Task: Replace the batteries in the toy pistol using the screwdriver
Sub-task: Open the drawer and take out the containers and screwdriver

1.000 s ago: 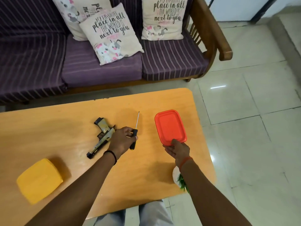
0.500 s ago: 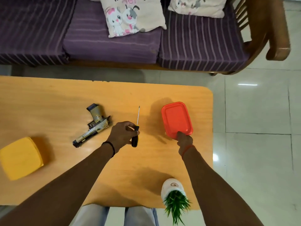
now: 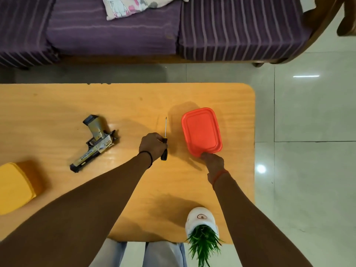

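Observation:
The tan and grey toy pistol (image 3: 95,143) lies on its side on the orange wooden table (image 3: 57,105), left of centre, untouched. To its right, my left hand (image 3: 152,145) grips the black handle of the screwdriver (image 3: 165,139), whose thin shaft points away from me along the table. My right hand (image 3: 212,161) holds the near edge of the red lidded container (image 3: 201,131), fingers curled at its rim. No batteries are visible.
A yellow lidded container (image 3: 14,186) sits at the table's left edge. A small green plant in a white pot (image 3: 201,226) stands at the near right edge. A purple striped sofa (image 3: 173,27) is beyond the table; tiled floor (image 3: 308,151) lies to the right.
The view has tilted down and closer. My left hand has moved off the pistol's side and stays on the screwdriver handle. My right hand keeps hold of the red container's near edge.

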